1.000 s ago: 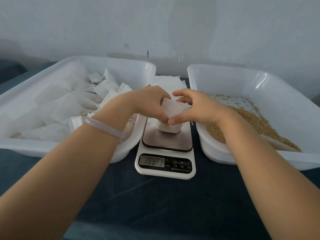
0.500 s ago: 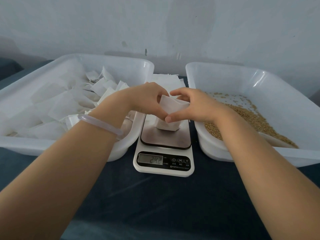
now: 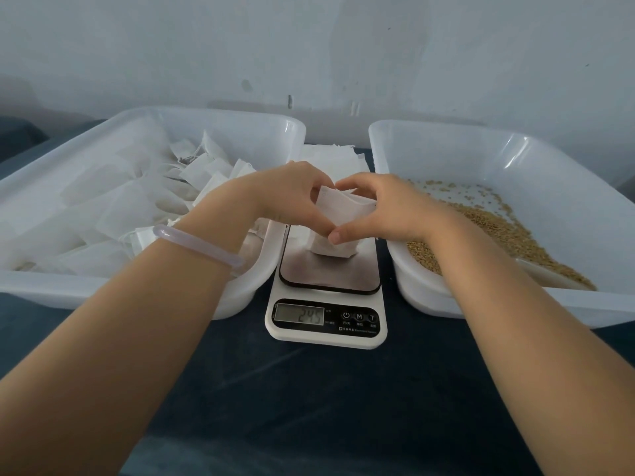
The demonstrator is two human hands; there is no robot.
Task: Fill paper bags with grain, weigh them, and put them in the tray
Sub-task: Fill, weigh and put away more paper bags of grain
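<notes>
Between our fingers, on the plate of the scale (image 3: 319, 273), stands the paper bag (image 3: 338, 218), its base resting on the plate while we pinch its top from both sides. Our left hand (image 3: 285, 197) curls thumb and fingers round the bag's upper left edge. Our right hand (image 3: 381, 207) grips the right side, thumb low on the near face and fingers hooked over the far edge. We judge that this hold serves to fold the mouth closed so no grain spills, and to steady the bag upright while it weighs.

Below our thumbs the display (image 3: 299, 315) shows digits that look like 245. Our touch probably adds to that reading, so we should not trust it until we let go.

Just right of our right fingers lies the grain (image 3: 488, 228) in the right tray (image 3: 446, 156), close for scooping. Left of our left fingers, the left tray (image 3: 240, 132) holds many filled bags (image 3: 206, 173), so the weighed bag has only a short trip. Beyond our fingertips a stack of flat empty bags (image 3: 330, 156) waits between the trays. A pale bracelet (image 3: 196, 245) sits on our left wrist.
</notes>
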